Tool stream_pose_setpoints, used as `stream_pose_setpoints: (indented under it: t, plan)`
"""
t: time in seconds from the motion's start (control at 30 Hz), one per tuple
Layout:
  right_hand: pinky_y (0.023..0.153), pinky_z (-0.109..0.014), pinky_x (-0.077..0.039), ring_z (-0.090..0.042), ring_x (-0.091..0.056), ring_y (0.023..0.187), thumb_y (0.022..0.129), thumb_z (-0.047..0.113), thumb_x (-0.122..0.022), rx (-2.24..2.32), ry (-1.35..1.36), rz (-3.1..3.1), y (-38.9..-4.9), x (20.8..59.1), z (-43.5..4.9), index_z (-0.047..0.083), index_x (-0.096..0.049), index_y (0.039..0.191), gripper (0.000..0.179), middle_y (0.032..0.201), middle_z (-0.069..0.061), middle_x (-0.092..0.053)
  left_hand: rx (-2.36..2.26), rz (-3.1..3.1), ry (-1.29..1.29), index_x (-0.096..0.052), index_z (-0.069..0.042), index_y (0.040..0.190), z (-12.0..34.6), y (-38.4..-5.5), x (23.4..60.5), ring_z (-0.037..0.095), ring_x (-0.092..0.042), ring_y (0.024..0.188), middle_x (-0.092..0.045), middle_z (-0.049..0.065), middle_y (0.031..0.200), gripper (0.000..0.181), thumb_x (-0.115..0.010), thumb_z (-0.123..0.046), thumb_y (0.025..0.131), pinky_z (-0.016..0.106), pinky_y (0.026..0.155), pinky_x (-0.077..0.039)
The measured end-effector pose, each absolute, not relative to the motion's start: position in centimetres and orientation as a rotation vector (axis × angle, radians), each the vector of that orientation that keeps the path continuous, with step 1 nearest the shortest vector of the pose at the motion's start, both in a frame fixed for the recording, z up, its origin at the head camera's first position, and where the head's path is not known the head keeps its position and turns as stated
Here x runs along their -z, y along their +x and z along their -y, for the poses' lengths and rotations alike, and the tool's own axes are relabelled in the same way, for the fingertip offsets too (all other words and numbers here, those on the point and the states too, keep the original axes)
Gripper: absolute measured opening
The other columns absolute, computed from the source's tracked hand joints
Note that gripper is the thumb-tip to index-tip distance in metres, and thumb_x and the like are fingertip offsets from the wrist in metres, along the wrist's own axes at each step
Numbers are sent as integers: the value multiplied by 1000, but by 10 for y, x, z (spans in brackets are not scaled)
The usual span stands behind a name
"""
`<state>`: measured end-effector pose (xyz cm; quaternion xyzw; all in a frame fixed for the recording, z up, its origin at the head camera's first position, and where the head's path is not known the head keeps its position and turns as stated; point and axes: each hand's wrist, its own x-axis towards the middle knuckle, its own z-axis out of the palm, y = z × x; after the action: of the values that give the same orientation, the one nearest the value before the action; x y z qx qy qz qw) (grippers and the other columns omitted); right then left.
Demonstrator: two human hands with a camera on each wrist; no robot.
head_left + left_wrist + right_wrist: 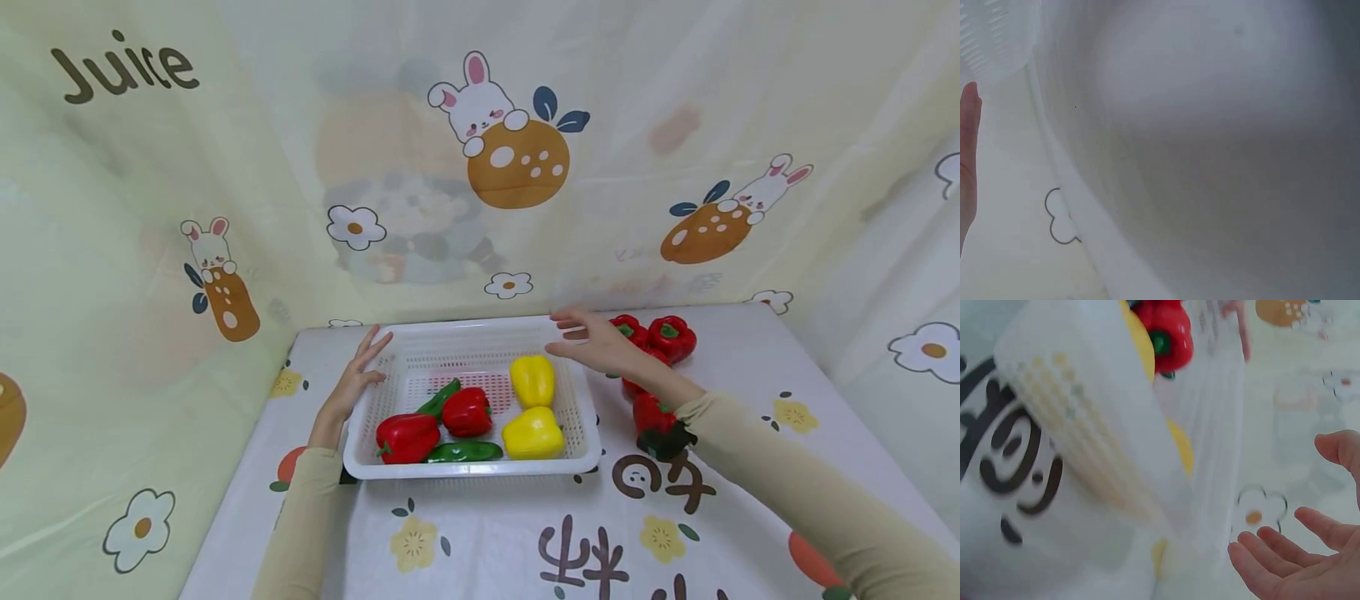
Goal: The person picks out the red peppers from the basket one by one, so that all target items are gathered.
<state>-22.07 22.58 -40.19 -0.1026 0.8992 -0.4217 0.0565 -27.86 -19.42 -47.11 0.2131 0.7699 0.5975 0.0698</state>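
Observation:
A white perforated plastic basket (471, 469) holds two red bell peppers (408, 437), two yellow bell peppers (533, 433) and two long green vegetables (463, 452). My left hand (351, 385) is at the basket's left side, fingers extended along the rim; whether it touches is unclear. In the left wrist view, part of that hand (967, 162) shows below the basket's wall (997, 37). Over the far right corner of the basket is my right hand (592, 340), its fingers spread and holding nothing. The right wrist view shows that hand (1310, 556) apart from the basket (1116, 394).
Several red bell peppers (671, 338) lie on the table to the basket's right, partly hidden behind my right arm. A dark object (664, 442) is by the right wrist. The printed tablecloth (465, 542) meets a patterned curtain (420, 308) behind the basket.

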Motion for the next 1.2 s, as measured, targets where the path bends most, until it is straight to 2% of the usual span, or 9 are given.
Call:
stream_pose_setpoints:
  t: [0.5,0.83,1.0,1.2]
  plan:
    - [97,-45,-49,-38,-55,122,89,27,-71,1349,-506,-2519,-213,429,-138,6,-51,139,57,140,-18,-52,-1771,-2359,679,-31,12,146,204,-271,475,44,6,147,-2,25,162,64,-46,17,84,70,109,-4]
    - [100,-47,-46,-38,-51,126,86,28,-74,1358,-453,-2483,-208,445,-118,9,-51,139,61,142,-19,-50,-1798,-2336,687,-32,12,146,192,-276,471,43,5,148,-2,25,162,65,-46,15,83,68,111,-5]
    - [102,-48,-44,-38,-50,127,86,25,-75,1357,-447,-2494,-206,447,-112,7,-50,139,62,142,-19,-50,-1791,-2331,678,-32,11,147,193,-276,472,42,5,148,-1,23,163,64,-45,14,84,68,111,-8]
    - [101,-48,-45,-35,-51,124,84,22,-77,1336,-402,-2505,-203,452,-106,7,-50,139,63,141,-19,-50,-1763,-2357,681,-32,10,147,193,-277,471,42,5,148,-2,24,163,64,-46,13,84,69,111,-5]
